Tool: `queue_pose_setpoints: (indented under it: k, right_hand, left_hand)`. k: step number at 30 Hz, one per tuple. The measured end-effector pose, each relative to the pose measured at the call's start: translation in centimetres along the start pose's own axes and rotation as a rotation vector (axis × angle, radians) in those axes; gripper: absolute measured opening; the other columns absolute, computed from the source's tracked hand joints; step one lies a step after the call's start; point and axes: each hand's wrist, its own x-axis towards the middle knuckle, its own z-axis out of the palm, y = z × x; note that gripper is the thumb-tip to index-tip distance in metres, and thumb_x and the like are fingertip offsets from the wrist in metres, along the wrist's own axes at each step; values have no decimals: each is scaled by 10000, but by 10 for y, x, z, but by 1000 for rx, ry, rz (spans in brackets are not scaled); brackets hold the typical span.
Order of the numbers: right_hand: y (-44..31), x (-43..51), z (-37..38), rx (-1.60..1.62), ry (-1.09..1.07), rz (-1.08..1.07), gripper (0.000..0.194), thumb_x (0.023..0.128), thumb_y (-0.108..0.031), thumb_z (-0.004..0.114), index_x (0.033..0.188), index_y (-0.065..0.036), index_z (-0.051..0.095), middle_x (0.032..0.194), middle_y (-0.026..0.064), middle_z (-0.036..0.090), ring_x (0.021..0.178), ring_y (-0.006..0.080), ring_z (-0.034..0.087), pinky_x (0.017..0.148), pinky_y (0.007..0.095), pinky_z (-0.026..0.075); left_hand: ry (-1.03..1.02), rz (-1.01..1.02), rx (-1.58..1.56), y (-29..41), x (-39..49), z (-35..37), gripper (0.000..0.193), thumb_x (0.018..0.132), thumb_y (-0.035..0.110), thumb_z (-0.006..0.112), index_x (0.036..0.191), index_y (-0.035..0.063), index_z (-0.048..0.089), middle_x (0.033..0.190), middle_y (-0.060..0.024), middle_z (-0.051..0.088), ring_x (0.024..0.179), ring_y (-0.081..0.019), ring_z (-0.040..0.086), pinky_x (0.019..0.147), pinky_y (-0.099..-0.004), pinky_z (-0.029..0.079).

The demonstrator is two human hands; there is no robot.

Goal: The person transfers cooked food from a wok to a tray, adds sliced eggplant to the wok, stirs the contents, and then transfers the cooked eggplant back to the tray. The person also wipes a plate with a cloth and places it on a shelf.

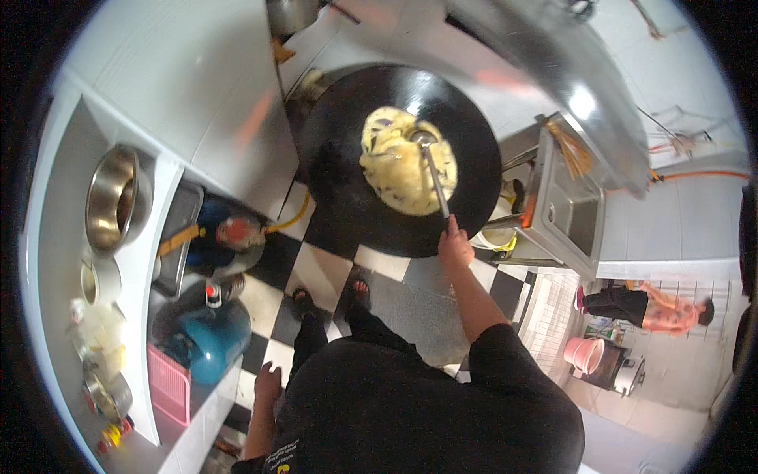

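A large black wok fills the space before me, seen from above. A pale yellow, egg-like mixture with dark strips in it is spread over the middle of the wok. My right hand grips the end of the handle of a metal ladle, over the wok's near right rim. The round ladle head rests among the yellow food, partly covered. My left hand hangs low at my side, apart from the wok. It holds nothing visible, and its fingers are loosely bent and somewhat apart.
Right of the wok stands a metal sink with a bamboo brush at its edge. On the left are shelves with a metal bowl; a blue gas cylinder stands below. A person is farther off, near a pink bucket.
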Motion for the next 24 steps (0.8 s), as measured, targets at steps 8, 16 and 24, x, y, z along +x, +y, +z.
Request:
queue_pose_setpoints:
  k: [8, 16, 24]
  right_hand:
    - [-3, -95, 44, 144, 84, -547, 362, 871, -268, 580, 1188, -93, 579, 1015, 122, 607, 928, 311, 596, 813, 411, 480]
    - [-61, -113, 239, 838, -694, 203, 416, 944, -442, 468, 1093, -75, 597, 1005, 103, 655, 788, 192, 636, 654, 363, 508]
    - [-107, 10, 383, 1641, -573, 823, 542, 998, -394, 357, 1438, -97, 244, 1406, 166, 414, 1181, 354, 513, 960, 449, 449]
  left_hand:
    - [-347, 95, 58, 3, 10, 73, 620, 853, 449, 578, 1307, 35, 497, 1265, -223, 540, 1173, -360, 519, 989, -459, 417]
    - [-443, 18, 76, -86, 19, 136, 867, 794, 524, 622, 1442, 59, 284, 1363, -274, 414, 1244, -426, 425, 1026, -501, 373]
    - [-365, -239, -136, -117, 10, 186, 1040, 747, 493, 691, 1477, 21, 121, 1284, -311, 433, 1187, -445, 454, 979, -497, 407]
